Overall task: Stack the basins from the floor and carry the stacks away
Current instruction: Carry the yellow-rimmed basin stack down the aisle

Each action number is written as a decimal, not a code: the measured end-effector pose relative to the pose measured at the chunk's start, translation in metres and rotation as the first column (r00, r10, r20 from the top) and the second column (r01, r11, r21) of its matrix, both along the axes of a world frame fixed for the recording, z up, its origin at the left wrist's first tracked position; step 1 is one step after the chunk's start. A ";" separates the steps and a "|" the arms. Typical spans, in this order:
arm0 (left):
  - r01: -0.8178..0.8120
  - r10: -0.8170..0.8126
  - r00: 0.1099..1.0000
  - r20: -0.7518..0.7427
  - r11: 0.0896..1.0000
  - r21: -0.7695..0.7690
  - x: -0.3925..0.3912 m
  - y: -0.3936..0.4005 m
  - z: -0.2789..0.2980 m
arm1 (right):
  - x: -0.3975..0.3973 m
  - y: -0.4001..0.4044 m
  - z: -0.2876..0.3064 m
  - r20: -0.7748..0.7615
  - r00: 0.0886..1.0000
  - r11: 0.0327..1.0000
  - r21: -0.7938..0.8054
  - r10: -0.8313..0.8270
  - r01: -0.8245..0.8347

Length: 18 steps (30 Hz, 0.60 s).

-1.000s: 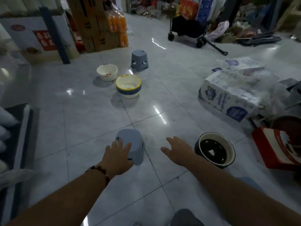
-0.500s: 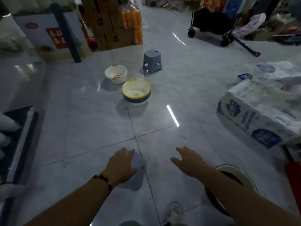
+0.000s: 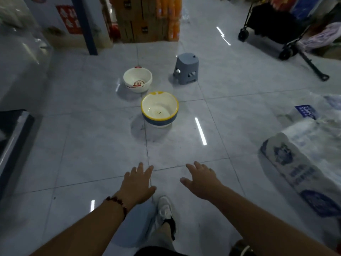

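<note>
Two basins stand upright on the tiled floor ahead of me. The nearer basin (image 3: 159, 108) is cream inside with a yellow rim and a blue band. Behind it to the left sits a white basin (image 3: 137, 79) with a red mark. My left hand (image 3: 137, 183), with a bead bracelet on the wrist, and my right hand (image 3: 200, 180) reach forward over bare floor with fingers spread, holding nothing. Both hands are well short of the yellow-rimmed basin. The rim of a dark basin (image 3: 239, 246) shows at the bottom right edge, mostly hidden by my right arm.
A grey-blue stool (image 3: 137, 224) lies under my left wrist, beside my white shoe (image 3: 164, 209). Another grey stool (image 3: 186, 68) stands right of the white basin. Wrapped tissue packs (image 3: 304, 163) lie on the right; a black cart (image 3: 267, 24), cardboard boxes (image 3: 132, 21) and orange bottles (image 3: 168, 19) stand at the back.
My view has moved forward toward the two basins. My left hand has come off the grey-blue stool and passed beyond it. The dark basin has slid to the bottom right edge.
</note>
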State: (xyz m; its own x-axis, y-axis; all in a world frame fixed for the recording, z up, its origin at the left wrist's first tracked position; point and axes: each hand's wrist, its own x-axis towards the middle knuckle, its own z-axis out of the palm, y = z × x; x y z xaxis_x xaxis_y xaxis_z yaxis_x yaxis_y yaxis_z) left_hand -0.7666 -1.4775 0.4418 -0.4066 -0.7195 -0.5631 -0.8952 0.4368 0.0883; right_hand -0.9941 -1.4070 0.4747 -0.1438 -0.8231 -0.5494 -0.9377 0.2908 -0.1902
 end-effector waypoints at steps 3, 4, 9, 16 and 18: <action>-0.015 0.013 0.999 0.034 0.998 0.059 -0.017 -0.064 -0.003 | -0.033 -0.058 -0.001 -0.030 1.000 0.998 0.063 -0.003 0.005; -0.010 0.007 0.999 0.042 0.998 0.058 -0.022 -0.086 -0.002 | -0.043 -0.078 -0.001 -0.041 0.999 0.997 0.071 -0.007 0.010; -0.029 0.027 0.998 0.064 0.999 0.034 -0.043 -0.186 0.013 | -0.083 -0.164 -0.004 -0.014 0.997 0.994 0.076 -0.075 0.076; -0.101 0.099 0.994 0.045 0.994 0.044 -0.079 -0.303 0.005 | -0.128 -0.291 -0.030 0.026 0.997 0.987 0.146 -0.069 0.065; -0.125 0.123 0.991 0.055 0.991 0.054 -0.089 -0.339 -0.001 | -0.143 -0.334 -0.041 0.030 0.998 0.988 0.147 -0.047 0.042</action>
State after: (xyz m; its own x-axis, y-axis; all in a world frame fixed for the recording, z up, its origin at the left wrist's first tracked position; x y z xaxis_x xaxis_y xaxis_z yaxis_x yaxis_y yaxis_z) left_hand -0.8560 -1.8163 0.4406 -0.2856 -0.7287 -0.6224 -0.9461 0.3177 0.0622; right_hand -1.1368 -1.7406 0.4340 -0.1583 -0.7265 -0.6687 -0.9170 0.3592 -0.1732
